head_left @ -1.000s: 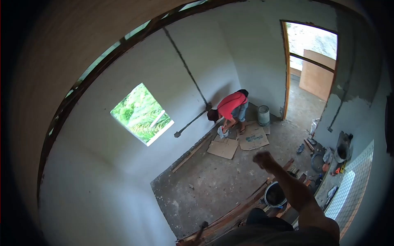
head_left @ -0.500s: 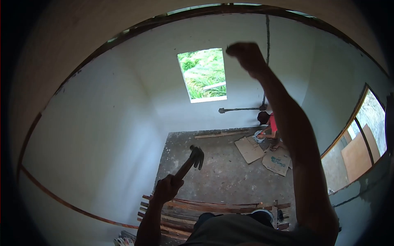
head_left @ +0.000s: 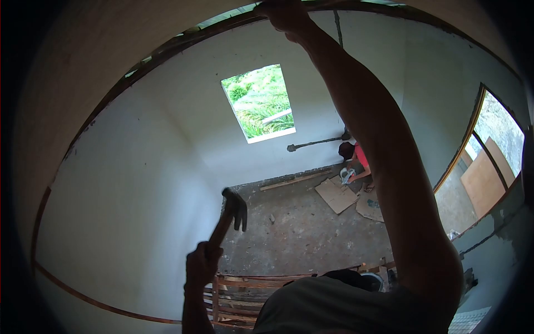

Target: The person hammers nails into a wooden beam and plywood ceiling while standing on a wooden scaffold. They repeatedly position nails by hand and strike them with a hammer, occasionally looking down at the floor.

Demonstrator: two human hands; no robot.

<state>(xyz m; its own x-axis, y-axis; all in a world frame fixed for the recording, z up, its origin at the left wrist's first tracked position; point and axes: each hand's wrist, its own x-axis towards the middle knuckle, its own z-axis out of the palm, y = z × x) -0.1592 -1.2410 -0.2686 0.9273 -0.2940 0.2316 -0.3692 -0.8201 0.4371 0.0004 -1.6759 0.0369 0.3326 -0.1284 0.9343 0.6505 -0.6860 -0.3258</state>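
My left hand [head_left: 202,264] is closed around the wooden handle of a claw hammer [head_left: 235,208]. The hammer's head points up, with the claws hanging to the right. High at the top of the view, my right hand [head_left: 283,15] is raised to the dark wooden strip [head_left: 192,38] that runs along the top of the wall. Its fingers are bent together in shadow; whatever they pinch, if anything, is too dark to make out.
Below me lies a slatted wooden platform [head_left: 245,298]. On the floor ahead, a person [head_left: 361,156] in red crouches by a bucket [head_left: 346,175] and flattened cardboard [head_left: 336,195]. A window opening [head_left: 260,104] is in the far wall, a doorway [head_left: 484,161] at right.
My right hand has risen up and leftward to the strip at the wall's top. The hammer in my left hand has shifted left and slightly up in view. My view has turned a little.
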